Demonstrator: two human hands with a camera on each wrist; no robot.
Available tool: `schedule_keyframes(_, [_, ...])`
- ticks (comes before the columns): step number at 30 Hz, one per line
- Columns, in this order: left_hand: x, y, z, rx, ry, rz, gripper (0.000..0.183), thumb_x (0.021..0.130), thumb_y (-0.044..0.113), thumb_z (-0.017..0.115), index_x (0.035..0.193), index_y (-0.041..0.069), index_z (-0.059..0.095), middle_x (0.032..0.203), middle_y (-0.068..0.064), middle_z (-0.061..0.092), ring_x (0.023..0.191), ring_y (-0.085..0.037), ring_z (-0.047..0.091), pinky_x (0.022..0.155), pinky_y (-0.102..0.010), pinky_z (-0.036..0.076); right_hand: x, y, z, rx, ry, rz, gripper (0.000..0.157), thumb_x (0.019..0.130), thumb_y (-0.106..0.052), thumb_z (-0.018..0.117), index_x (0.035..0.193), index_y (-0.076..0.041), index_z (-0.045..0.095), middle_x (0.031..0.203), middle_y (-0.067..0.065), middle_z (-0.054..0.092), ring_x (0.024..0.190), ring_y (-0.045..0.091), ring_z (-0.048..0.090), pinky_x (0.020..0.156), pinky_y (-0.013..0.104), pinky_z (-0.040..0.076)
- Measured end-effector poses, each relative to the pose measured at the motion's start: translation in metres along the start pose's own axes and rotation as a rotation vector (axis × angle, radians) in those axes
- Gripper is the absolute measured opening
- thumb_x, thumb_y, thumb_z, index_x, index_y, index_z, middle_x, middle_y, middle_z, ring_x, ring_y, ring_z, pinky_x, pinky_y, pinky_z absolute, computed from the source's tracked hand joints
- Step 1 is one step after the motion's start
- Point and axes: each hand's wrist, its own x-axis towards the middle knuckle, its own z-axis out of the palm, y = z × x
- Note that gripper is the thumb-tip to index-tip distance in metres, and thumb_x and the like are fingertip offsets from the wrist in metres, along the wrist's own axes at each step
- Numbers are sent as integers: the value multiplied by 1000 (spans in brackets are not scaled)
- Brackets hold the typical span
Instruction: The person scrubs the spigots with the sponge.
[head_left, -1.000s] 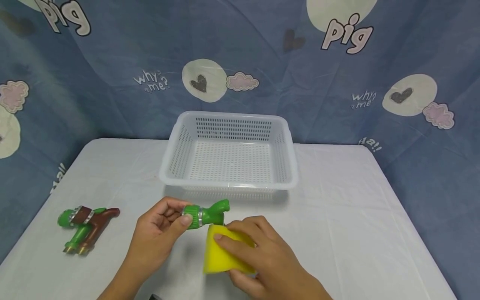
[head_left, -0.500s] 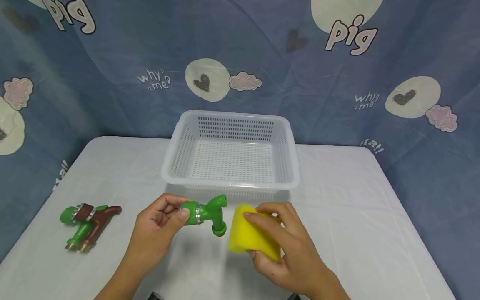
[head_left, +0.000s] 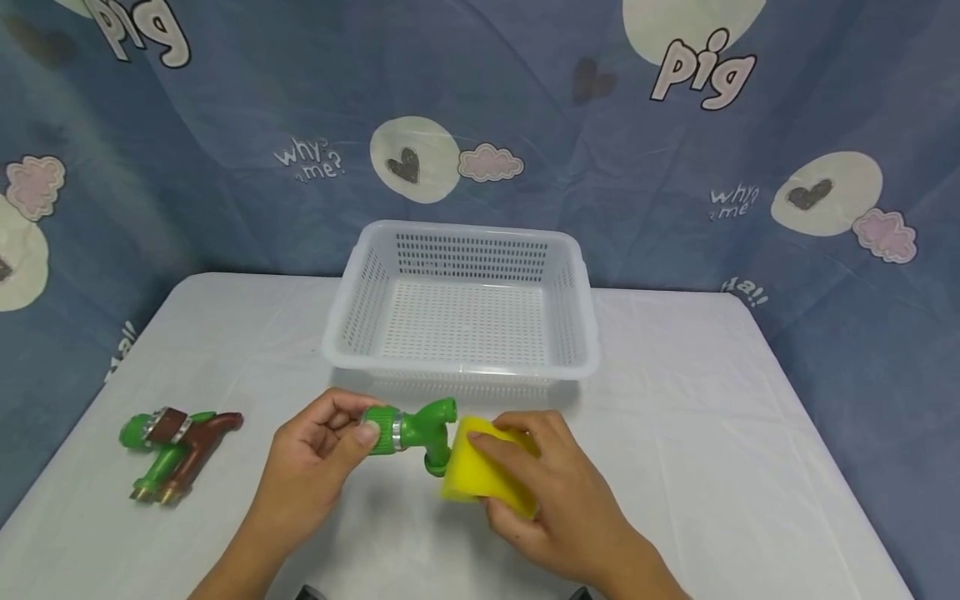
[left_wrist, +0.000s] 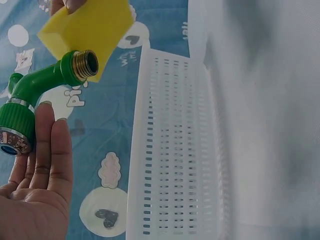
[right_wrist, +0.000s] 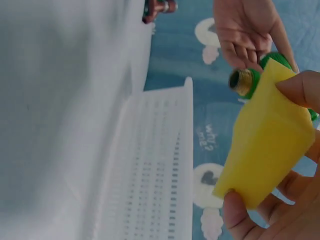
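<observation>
In the head view my left hand (head_left: 311, 475) pinches the ribbed green knob of a green tap (head_left: 429, 423) between thumb and fingers, above the white table. My right hand (head_left: 562, 496) grips a yellow sponge (head_left: 483, 471), its near edge right at the tap's lower branch. The left wrist view shows the tap's brass threaded end (left_wrist: 85, 65) in front of the sponge (left_wrist: 102, 30). In the right wrist view the sponge (right_wrist: 270, 135) sits between thumb and fingers and hides much of the tap. Two more taps, one green (head_left: 159, 471) and one brown (head_left: 197, 454), lie together at the left.
A white perforated plastic basket (head_left: 461, 367) stands at the back middle of the white-covered table (head_left: 697, 433), with nothing in it. Behind hangs a blue printed cloth (head_left: 525, 83). Small dark objects (head_left: 309, 592) show at the bottom edge.
The sponge moved off the tap's lower branch to the right, then came back left to its edge. The left hand keeps its hold on the tap, nearly still.
</observation>
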Motion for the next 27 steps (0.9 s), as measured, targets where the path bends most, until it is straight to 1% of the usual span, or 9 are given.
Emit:
schedule_keyframes(3, [0,-2,1,-27,-6,3,14,102,-9,58,116,-8,63,105,-15,73,90,-18,74,81,-28,62,-1,1,-5,1,25,50,56,83,-22,80,137,-20,67,132,3,57,117,20,52,91,36,55])
schedule_keyframes(5, [0,-2,2,-29,-3,-5,14,102,-8,59,115,-7,64,105,-15,73,90,-18,74,81,-28,62,-1,1,-7,25,64,59,54,88,-26,79,140,-20,65,132,3,57,117,20,52,90,34,55])
schedule_keyframes(7, [0,-2,3,-35,-6,-16,14,102,-8,59,115,-7,64,105,-16,73,90,-18,74,81,-28,62,0,1,-7,59,113,34,53,92,-29,78,141,-17,64,130,4,58,116,21,53,89,33,54])
schedule_keyframes(9, [-1,-2,4,-32,-12,-26,14,101,-8,60,115,-7,64,106,-15,73,90,-18,73,81,-27,62,0,-1,-6,75,135,7,51,95,-32,76,142,-16,63,130,6,57,116,22,53,89,32,53])
schedule_keyframes(11, [-1,-2,4,-38,-21,-21,14,101,-9,59,114,-8,63,107,-15,73,91,-17,73,81,-27,61,0,-1,-3,74,124,-3,51,94,-29,75,142,-15,63,129,6,57,117,22,53,89,32,54])
schedule_keyframes(16, [-1,-2,0,-44,-24,21,14,101,-11,57,114,-8,63,107,-15,73,91,-17,73,80,-26,61,0,0,5,8,34,28,58,83,-21,78,139,-18,64,130,5,57,116,21,52,87,34,57])
schedule_keyframes(21, [0,-3,-1,-54,-26,38,15,101,-12,56,115,-8,63,107,-15,73,91,-17,73,81,-27,61,-1,4,3,-52,-4,79,55,82,-22,77,136,-19,66,130,4,57,114,21,52,88,36,54])
schedule_keyframes(24, [0,-3,-1,-65,-26,36,15,101,-12,56,115,-9,63,107,-15,73,91,-17,73,81,-27,61,-1,5,0,-43,30,91,54,83,-21,76,136,-19,67,131,4,57,114,21,52,87,36,53])
schedule_keyframes(27, [-1,-3,0,-72,-33,26,16,101,-12,57,115,-8,63,107,-14,73,91,-16,72,80,-27,61,0,3,-1,6,85,79,56,83,-20,78,138,-18,65,131,4,57,116,22,52,86,37,55])
